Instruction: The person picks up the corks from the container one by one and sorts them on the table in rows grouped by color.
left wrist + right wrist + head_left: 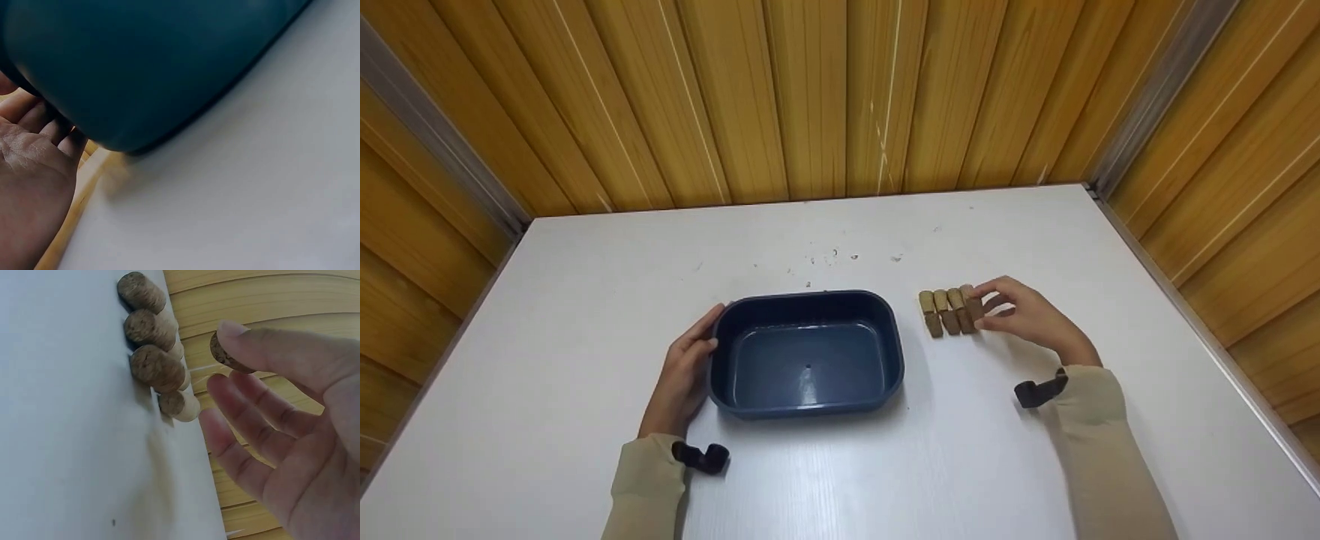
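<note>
A dark blue plastic basin (806, 409) stands on the white table, its inside bare. At its left side my left hand (684, 367) grips the rim, thumb on top and fingers along the outer wall; in the left wrist view part of those fingers is hidden behind the basin (129, 67). My right hand (1030, 317) pinches a dark brown cork (225, 357) between thumb and finger, raised off the table. Beside it stand two rows of corks: lighter corks (927, 302) at the back, three darker corks (951, 322) in front, close together.
The white table (585, 337) reaches to yellow wood-look panel walls (810, 105) at the back and both sides. Small dark specks and marks (854, 257) lie behind the basin. A black strap (1041, 391) sits at my right wrist, another (701, 456) at my left.
</note>
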A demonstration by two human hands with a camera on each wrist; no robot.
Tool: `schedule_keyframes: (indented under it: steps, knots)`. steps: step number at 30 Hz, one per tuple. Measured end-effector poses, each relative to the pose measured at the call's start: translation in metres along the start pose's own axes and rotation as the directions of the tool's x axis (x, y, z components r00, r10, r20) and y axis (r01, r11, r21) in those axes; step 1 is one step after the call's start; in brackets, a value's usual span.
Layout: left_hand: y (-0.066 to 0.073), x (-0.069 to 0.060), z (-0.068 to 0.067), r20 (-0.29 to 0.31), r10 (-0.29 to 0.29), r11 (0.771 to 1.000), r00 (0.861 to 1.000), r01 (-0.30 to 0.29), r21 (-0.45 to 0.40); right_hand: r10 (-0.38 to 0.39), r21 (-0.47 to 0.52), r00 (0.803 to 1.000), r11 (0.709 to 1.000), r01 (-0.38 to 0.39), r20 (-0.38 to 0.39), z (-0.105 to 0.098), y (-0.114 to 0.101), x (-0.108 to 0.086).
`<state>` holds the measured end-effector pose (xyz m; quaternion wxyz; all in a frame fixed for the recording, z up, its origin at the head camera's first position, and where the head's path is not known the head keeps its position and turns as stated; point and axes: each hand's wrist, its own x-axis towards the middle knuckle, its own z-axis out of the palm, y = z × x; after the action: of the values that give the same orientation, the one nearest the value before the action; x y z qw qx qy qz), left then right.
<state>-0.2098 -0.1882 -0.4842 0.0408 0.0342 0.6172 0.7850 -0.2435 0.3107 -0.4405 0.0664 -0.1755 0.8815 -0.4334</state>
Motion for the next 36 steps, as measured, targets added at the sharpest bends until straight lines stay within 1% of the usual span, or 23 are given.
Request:
schedule_keyframes:
  steps: [4, 8, 14, 18, 21, 32, 36]
  knots:
    - [0.0, -0.001, 0.001, 0.002, -0.001, 1.0, 1.0, 0.001, -0.01, 0.052, -0.047, 0.999, 0.998, -0.052, -0.012, -0.001, 0.009, -0.003]
    - [0.001, -0.001, 0.002, 0.004, -0.005, 1.0, 1.0, 0.005, -0.031, 0.1, -0.059, 0.995, 0.993, -0.099, 0.003, -0.001, 0.015, -0.005]
    - [0.001, -0.001, 0.0, 0.01, 0.004, 1.0, 1.0, -0.004, -0.027, 0.153, -0.07, 0.988, 0.986, -0.152, 0.014, 0.0, 0.017, -0.006]
    - [0.0, -0.001, 0.0, 0.005, 0.015, 1.0, 1.0, -0.015, -0.015, 0.22, -0.078, 0.975, 0.973, -0.217, 0.03, 0.001, 0.016, -0.006]
    - [0.0, -0.001, 0.0, 0.008, 0.022, 1.0, 1.0, -0.022, -0.014, 0.253, -0.087, 0.967, 0.965, -0.249, 0.037, 0.001, 0.016, -0.006]
    - [0.0, 0.0, 0.004, -0.001, -0.006, 0.999, 1.0, 0.006, -0.052, 0.245, -0.088, 0.969, 0.966, -0.241, 0.036, -0.002, 0.014, -0.009]
    - [-0.001, 0.001, 0.005, 0.004, -0.012, 0.998, 1.0, 0.013, -0.067, 0.229, -0.081, 0.972, 0.971, -0.225, 0.045, -0.005, 0.014, -0.011]
